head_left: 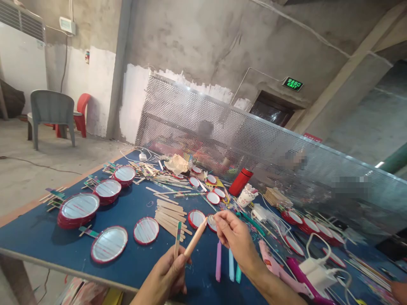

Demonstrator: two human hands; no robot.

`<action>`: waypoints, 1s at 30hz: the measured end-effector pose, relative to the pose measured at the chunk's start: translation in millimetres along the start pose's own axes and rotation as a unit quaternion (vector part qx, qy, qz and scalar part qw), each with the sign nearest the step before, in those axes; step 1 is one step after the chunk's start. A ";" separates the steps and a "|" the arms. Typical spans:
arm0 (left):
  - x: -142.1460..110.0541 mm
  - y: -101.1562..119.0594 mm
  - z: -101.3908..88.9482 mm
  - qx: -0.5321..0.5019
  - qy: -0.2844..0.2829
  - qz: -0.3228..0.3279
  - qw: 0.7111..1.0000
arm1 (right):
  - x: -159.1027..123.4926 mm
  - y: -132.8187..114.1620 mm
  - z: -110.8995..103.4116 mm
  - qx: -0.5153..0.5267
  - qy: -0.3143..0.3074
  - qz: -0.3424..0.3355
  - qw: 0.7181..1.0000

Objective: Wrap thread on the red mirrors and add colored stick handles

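My left hand (pixel 167 271) is at the table's near edge, its fingers shut on a wooden craft stick (pixel 177 241) with green and red bands and a peach-coloured rod (pixel 194 239). My right hand (pixel 233 239) pinches a small pale scrap (pixel 211 219) at the rod's upper tip. Just beyond the fingers lies a red-rimmed disc (pixel 196 219). Below my right hand are purple, light blue and teal glue sticks (pixel 231 264). A stack of bare wooden craft sticks (pixel 169 218) lies left of my hands.
Several red-rimmed discs (pixel 109 244) lie on the blue table (pixel 38 237). A pink glue gun (pixel 276 271) and white adapter (pixel 318 273) sit at right, with a red flask (pixel 241 181) behind. A perforated metal screen (pixel 222 127) backs the table; a person (pixel 205 144) sits beyond it.
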State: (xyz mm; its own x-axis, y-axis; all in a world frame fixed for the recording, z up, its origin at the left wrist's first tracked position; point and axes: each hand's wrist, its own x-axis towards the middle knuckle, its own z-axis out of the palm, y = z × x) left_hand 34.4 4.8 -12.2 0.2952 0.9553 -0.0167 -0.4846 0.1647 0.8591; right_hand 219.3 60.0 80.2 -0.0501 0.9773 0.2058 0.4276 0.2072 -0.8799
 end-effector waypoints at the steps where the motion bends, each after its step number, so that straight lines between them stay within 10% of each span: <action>1: 1.1 -0.9 -0.2 -0.002 -0.005 0.006 1.000 | 1.6 4.8 -1.0 -0.053 -0.020 -0.006 0.998; 7: 6.9 -9.0 -2.9 -0.010 -0.020 0.027 0.999 | -2.8 14.6 -11.4 -0.226 0.019 -0.131 0.965; 11: 7.2 -9.0 -3.9 -0.010 -0.038 0.028 0.999 | -27.5 -0.4 4.2 -0.406 -0.014 -0.466 0.786; 14: 5.2 -3.6 -3.7 0.011 -0.053 0.022 0.998 | -38.1 -7.3 24.5 -0.481 0.006 -0.492 0.725; 24: -2.8 5.7 2.6 0.067 -0.038 -0.001 0.997 | -54.1 -46.8 23.9 -0.331 0.212 -0.348 0.851; 30: -6.6 10.0 6.9 0.082 0.001 0.007 0.997 | -108.5 21.5 74.6 -0.037 0.337 -0.230 0.912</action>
State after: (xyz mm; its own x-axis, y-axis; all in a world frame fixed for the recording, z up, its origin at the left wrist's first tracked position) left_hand 33.3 -1.6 0.0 0.2877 0.9577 -0.0045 -0.3485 0.1090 0.9310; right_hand 166.6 -38.3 6.9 0.3170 0.5331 0.7844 0.5619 0.5607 -0.6082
